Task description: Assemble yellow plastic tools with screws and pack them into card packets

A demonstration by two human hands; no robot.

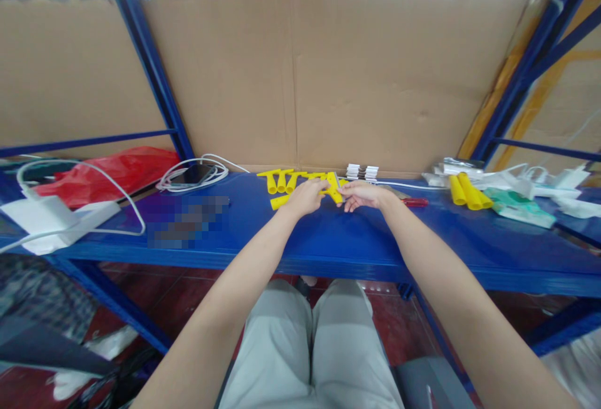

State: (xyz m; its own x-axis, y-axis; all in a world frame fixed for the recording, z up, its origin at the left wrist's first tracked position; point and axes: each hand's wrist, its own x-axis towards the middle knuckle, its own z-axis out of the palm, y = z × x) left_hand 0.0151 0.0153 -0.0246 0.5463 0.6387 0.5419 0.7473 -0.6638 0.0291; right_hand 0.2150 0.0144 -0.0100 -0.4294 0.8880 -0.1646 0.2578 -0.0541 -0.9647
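Observation:
Over the blue shelf top, I hold a yellow T-shaped plastic piece (334, 188) between both hands. My left hand (306, 198) is closed around its left side. At its right edge, my right hand (361, 195) pinches with thumb and forefinger, the other fingers curled loosely below. Behind my left hand stand several similar yellow T-shaped pieces (282, 181) in a row. A loose yellow tube (279, 202) lies beside my left wrist. Beyond my right hand are two small stacks of white pieces (362, 172). A red-handled tool (416, 202) lies behind my right wrist, partly hidden.
Cardboard (375, 83) backs the shelf top (342, 240), between blue metal posts (154, 64). At left lie a white power adapter (42, 221), a red bag (117, 174) and a coiled white cable (192, 177). Yellow tubes (464, 191) and a green packet (519, 207) sit at right.

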